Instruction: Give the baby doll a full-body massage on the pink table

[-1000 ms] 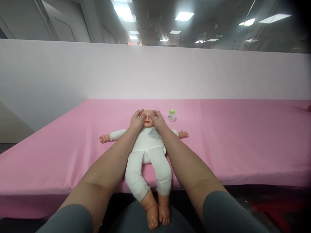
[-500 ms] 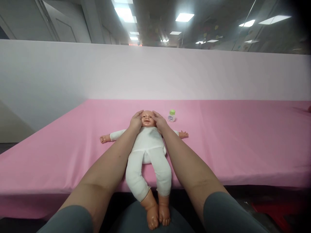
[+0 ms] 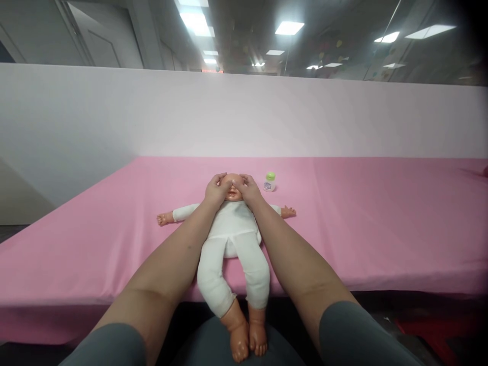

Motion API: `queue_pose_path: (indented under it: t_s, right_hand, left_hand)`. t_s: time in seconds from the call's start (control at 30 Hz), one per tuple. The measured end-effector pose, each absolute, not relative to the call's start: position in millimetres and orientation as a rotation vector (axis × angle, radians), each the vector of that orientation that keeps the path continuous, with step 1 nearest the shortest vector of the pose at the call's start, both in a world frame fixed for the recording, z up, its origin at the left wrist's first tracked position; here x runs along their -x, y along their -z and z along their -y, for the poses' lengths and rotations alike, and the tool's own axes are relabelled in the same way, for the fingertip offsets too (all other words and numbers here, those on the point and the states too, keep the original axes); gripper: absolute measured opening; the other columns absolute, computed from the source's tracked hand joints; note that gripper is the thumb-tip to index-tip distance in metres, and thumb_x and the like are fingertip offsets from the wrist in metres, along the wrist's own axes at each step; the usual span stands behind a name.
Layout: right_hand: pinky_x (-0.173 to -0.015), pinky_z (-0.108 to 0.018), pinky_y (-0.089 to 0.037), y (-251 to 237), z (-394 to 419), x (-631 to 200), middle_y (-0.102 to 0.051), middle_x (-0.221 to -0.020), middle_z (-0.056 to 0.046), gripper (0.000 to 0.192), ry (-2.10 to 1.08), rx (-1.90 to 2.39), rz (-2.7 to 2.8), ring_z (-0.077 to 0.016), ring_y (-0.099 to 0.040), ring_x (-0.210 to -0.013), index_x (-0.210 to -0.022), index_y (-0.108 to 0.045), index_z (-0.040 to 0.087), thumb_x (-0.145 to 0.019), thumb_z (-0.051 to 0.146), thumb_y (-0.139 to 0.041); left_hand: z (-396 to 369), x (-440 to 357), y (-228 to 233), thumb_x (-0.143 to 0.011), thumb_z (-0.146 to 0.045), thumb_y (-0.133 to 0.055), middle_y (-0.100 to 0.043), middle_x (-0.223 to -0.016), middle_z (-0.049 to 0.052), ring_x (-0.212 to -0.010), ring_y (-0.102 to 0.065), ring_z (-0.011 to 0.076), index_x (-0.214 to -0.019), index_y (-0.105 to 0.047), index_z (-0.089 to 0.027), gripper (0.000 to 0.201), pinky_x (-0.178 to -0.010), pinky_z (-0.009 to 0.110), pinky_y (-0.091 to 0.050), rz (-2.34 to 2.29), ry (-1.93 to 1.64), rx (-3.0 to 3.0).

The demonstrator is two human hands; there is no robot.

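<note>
A baby doll (image 3: pixel 233 219) in a white cloth suit lies on its back, arms spread wide and bare feet hanging past the front edge of the bed. Its head is clasped from both sides. My left hand (image 3: pixel 217 191) cups the side of the head at the left, its thumb lying across the face by the nose. Opposite it, my right hand (image 3: pixel 249 190) cups the other side, with its thumb also over the face near the nose. The thumbs cover the doll's eyes; the mouth and top of the forehead show.
A small bottle with a green cap (image 3: pixel 269 183) stands just right of the doll's head. Pink sheeting (image 3: pixel 366 218) covers the bed, and a low white wall (image 3: pixel 244 114) runs behind it. Something red (image 3: pixel 438 330) lies on the floor at lower right.
Both thumbs have moved inward from the sides of the doll's face to beside its nose, covering the eyes. The doll's body and the bottle have stayed in place.
</note>
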State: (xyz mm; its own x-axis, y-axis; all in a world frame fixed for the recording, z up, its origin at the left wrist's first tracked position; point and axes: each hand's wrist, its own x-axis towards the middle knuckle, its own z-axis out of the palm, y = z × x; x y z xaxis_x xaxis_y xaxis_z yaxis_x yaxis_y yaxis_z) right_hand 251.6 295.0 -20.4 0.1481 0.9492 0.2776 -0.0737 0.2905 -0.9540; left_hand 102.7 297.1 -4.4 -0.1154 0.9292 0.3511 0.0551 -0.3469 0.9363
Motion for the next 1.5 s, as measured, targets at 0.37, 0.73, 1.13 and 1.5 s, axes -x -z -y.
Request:
queue_pose_path:
  t_s: [0.37, 0.73, 1.13, 1.5]
  right_hand:
    - [-0.111, -0.044, -0.052, 27, -306, -250, -0.068, -0.139, -0.008, 0.049, -1.184, 0.832, 1.001, -0.0255, -0.065, -0.125, -0.129, -0.066, 0.024, -0.084, 0.041, -0.074]
    - [-0.111, -0.046, -0.053, 21, -298, -254, -0.061, -0.149, -0.007, 0.061, -1.300, 0.787, 0.957, -0.0276, -0.064, -0.129, -0.134, -0.062, 0.025, -0.075, 0.030, -0.078]
    - [-0.112, -0.044, -0.048, 21, -295, -253, -0.063, -0.138, -0.008, 0.070, -0.952, 0.975, 1.180, -0.0260, -0.060, -0.126, -0.129, -0.060, 0.026, -0.071, 0.055, -0.086]
    - [-0.108, -0.044, -0.054, 24, -304, -250, -0.069, -0.134, -0.008, 0.047, -1.170, 0.833, 1.005, -0.0259, -0.066, -0.121, -0.124, -0.065, 0.024, -0.082, 0.043, -0.073]
  left_hand:
    - [-305, -107, 4, -0.083, -0.023, -0.065, -0.076, -0.119, 0.010, -0.105, -0.073, 0.0231, -0.126, -0.072, -0.019, 0.044, -0.101, 0.041, -0.057, -1.014, -1.494, -1.089]
    - [-296, -104, -1, -0.076, -0.023, -0.070, -0.074, -0.119, 0.011, -0.107, -0.071, 0.0257, -0.123, -0.071, -0.019, 0.048, -0.100, 0.043, -0.057, -0.969, -1.479, -1.041]
    - [-290, -106, -1, -0.073, -0.035, -0.079, -0.070, -0.127, 0.011, -0.115, -0.067, 0.0292, -0.122, -0.071, -0.021, 0.052, -0.099, 0.041, -0.054, -1.177, -1.565, -1.426]
    - [-305, -106, 7, -0.083, -0.031, -0.066, -0.073, -0.125, 0.011, -0.112, -0.071, 0.0249, -0.128, -0.071, -0.020, 0.046, -0.103, 0.042, -0.056, -1.040, -1.511, -1.167]
